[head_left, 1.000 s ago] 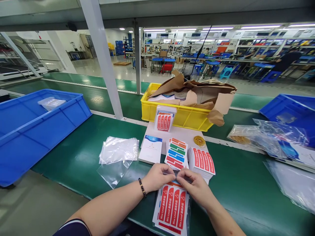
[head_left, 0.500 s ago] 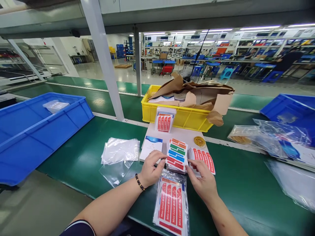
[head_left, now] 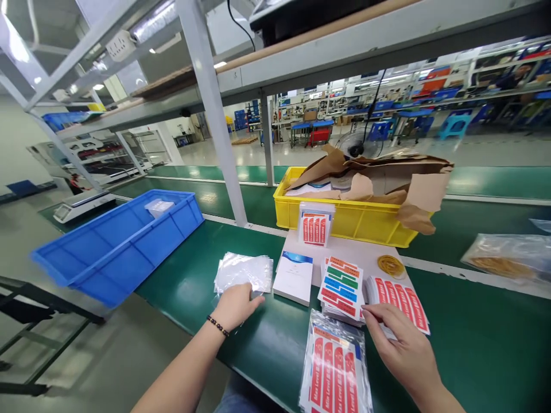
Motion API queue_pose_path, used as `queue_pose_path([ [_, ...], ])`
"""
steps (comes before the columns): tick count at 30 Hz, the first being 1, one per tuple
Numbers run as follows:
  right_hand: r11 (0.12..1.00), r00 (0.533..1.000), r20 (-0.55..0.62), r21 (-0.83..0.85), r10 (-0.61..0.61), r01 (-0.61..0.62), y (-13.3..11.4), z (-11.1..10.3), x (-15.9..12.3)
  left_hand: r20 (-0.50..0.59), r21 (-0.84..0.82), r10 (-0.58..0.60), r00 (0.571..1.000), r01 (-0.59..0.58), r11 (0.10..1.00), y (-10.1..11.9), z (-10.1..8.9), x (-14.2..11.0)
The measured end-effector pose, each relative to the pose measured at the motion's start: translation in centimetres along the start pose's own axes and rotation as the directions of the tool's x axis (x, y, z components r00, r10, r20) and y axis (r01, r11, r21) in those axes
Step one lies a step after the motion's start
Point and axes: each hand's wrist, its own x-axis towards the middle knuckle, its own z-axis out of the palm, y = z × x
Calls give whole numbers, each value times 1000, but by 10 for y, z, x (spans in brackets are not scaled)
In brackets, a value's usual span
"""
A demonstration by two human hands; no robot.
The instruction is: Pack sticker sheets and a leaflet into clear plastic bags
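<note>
Blue plastic forms the crate (head_left: 150, 252) at left. Next lie clear bags (head_left: 245, 267), partly hidden by the left hand (head_left: 235, 308), thumb apart from fingers; whether it grips one cannot be told. Past the white booklets (head_left: 293, 281), a filled bag (head_left: 336, 367), cut off at the bottom, lies just nearer than the coloured sheets (head_left: 342, 287). The right hand (head_left: 402, 341) brings its fingertips close together at their edge, any pinch unclear, covering part of the red sheets (head_left: 400, 298).

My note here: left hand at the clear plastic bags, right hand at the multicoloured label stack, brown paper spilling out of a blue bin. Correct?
The bin is wrong: in the head view, brown paper spills out of a yellow bin. The left hand is at the clear plastic bags, the right hand at the multicoloured label stack.
</note>
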Motion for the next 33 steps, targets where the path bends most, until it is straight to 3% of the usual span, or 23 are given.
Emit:
queue_pose_path([
  [4,999,999,34,39,-25,24,0,3,-1,53,65,-44,998,41,997,-18,17,0],
  [8,998,996,78,54,-32,28,-3,7,-2,61,71,-27,998,23,997,-21,18,0],
  [11,994,968,227,56,-106,96,-19,16,-9,68,75,-24,997,18,997,-19,17,0],
  [12,989,939,310,57,-149,138,-26,21,-14,70,77,-22,997,16,997,-19,17,0],
  [14,972,836,498,72,-229,224,-41,32,-25,73,80,-17,997,12,997,-19,19,0],
  [17,974,683,704,57,-193,217,-57,46,-39,76,81,-14,997,8,997,-21,22,0],
  [19,984,617,775,34,-135,173,-60,51,-44,84,82,-16,996,9,997,-23,23,1],
  [21,990,585,804,24,-104,142,-60,52,-44,92,85,-13,996,5,996,-25,23,1],
  [24,993,572,816,21,-84,115,-61,48,-40,96,78,14,995,-21,997,-24,23,2],
  [29,995,591,802,49,-90,86,-71,29,-39,129,31,41,991,-46,998,-33,32,3],
  [31,996,622,778,67,-89,59,-73,25,-40,135,14,70,988,-72,997,-45,40,8],
  [33,997,685,725,71,-62,16,-72,27,-42,160,-30,121,980,-117,993,-58,50,16],
])
